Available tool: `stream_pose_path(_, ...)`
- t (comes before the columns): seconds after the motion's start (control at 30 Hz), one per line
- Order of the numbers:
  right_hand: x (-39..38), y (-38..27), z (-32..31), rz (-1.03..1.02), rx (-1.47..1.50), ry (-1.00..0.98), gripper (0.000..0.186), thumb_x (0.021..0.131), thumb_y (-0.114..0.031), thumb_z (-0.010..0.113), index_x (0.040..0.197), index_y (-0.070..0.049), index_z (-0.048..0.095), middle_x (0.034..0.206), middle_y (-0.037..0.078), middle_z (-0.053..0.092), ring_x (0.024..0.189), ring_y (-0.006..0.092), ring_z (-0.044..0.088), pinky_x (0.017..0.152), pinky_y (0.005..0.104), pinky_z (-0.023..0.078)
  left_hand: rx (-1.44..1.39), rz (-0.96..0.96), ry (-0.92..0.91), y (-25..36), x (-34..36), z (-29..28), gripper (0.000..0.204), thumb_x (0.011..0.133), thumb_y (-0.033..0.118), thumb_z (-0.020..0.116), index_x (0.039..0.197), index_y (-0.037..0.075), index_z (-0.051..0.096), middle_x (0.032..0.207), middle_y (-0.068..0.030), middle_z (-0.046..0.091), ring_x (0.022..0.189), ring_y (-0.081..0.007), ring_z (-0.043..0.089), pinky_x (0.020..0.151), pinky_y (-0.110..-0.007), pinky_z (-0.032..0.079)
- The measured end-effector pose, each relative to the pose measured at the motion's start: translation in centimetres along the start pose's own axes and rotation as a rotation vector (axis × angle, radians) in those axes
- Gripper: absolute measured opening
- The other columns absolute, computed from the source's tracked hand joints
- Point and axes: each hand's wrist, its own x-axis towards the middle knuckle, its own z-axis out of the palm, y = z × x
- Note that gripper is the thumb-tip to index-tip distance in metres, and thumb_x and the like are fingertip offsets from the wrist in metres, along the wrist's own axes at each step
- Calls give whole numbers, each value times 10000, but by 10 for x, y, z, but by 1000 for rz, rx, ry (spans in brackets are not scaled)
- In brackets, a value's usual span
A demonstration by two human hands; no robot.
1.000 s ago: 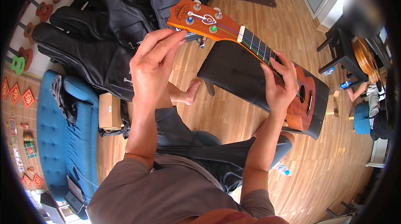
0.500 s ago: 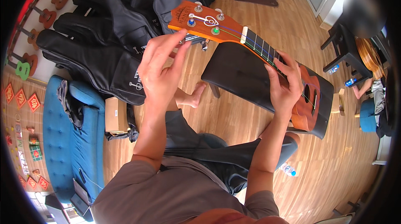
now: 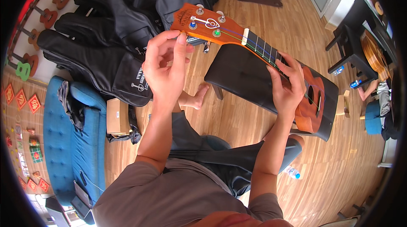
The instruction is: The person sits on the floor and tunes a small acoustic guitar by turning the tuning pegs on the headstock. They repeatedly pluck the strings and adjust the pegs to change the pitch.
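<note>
From where I stand, the small brown ukulele lies slantwise in front of the seated person, its headstock up toward the left and its body down to the right, above a black padded bench. Whether the body actually touches the bench is hard to judge, as its underside is out of sight.

The right hand is clamped around the neck near the body, thumb on the near side and fingers over the strings; it covers the upper frets and part of the body's edge. The left hand is at the headstock's near corner, thumb and forefinger tips very close to each other. I cannot tell whether they are clamped on a tuning knob (the thumb blocks the spot) or only against the wood.

On the headstock's face, a blue-ringed post and a green-ringed post show clearly, while the strings thin out and blur toward the bridge.

Black instrument bags overlap in a heap, hiding one another's outlines. Over at the right, someone beside a guitar is cut off by the dark rim, with little more than a limb and pale cloth visible.
</note>
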Motion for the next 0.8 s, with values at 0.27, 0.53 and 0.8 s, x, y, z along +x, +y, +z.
stream_pose_path(0.27, 0, 1, -3, 36, 11, 1, 268, 772, -66, 890, 992, -53, 738, 1153, 130, 756, 1032, 298, 713, 875, 382, 532, 429, 377, -36, 1, 7, -11, 173, 845, -15, 842, 994, 9, 759, 1000, -95, 721, 859, -125, 702, 620, -237, 604)
stream_pose_path(0.53, -2, 2, 2, 26, 10, -15, 261, 774, -69, 889, 990, -54, 743, 1155, 130, 756, 1035, 298, 712, 883, 385, 531, -77, -134, 11, 2, 4, 0, 138, 976, 53, 731, 1051, -14, 637, 1001, -83, 703, 842, -118, 702, 579, -237, 578)
stream_pose_path(0.8, -2, 2, 1, 69, 26, 7, 254, 780, -80, 887, 986, -46, 742, 1152, 133, 756, 1036, 297, 711, 885, 389, 531, 355, 426, -109, -6, 10, -10, 289, 776, -24, 868, 1040, 51, 776, 1067, -82, 689, 815, -154, 696, 638, -255, 615)
